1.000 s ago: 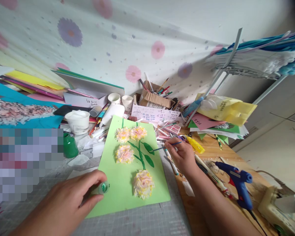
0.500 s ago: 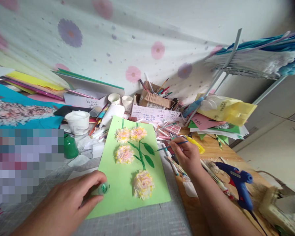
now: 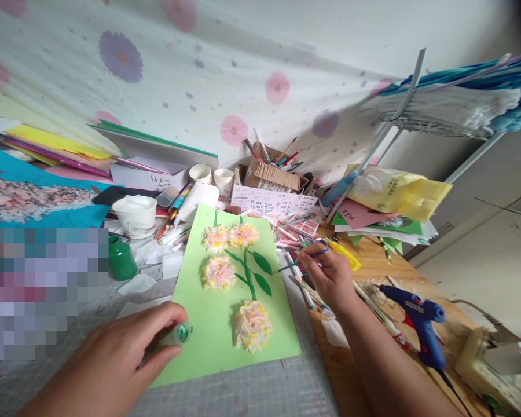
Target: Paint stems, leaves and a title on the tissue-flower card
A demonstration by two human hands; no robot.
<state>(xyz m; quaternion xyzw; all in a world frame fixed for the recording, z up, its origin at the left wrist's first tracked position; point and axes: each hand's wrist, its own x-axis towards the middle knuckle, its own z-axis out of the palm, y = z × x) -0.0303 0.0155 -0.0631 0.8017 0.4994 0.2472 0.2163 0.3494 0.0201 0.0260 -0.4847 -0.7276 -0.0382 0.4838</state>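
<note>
As we look down from the head view, our left hand [image 3: 128, 341] pinches a green-stained paint pot [image 3: 182, 333], our right hand [image 3: 327, 275] a blue paintbrush [image 3: 303, 260]; on the gridded cutting mat [image 3: 260, 394], our light-green sheet [image 3: 211, 344] bears four ruffled pink-and-yellow flowers [image 3: 253, 327] and dark-green leaves [image 3: 263, 285]. We read "7:00" on a handwritten slip [image 3: 273, 200].

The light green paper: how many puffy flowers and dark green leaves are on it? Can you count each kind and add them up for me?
Puffy flowers: 4
Dark green leaves: 2
Total on the light green paper: 6
</note>
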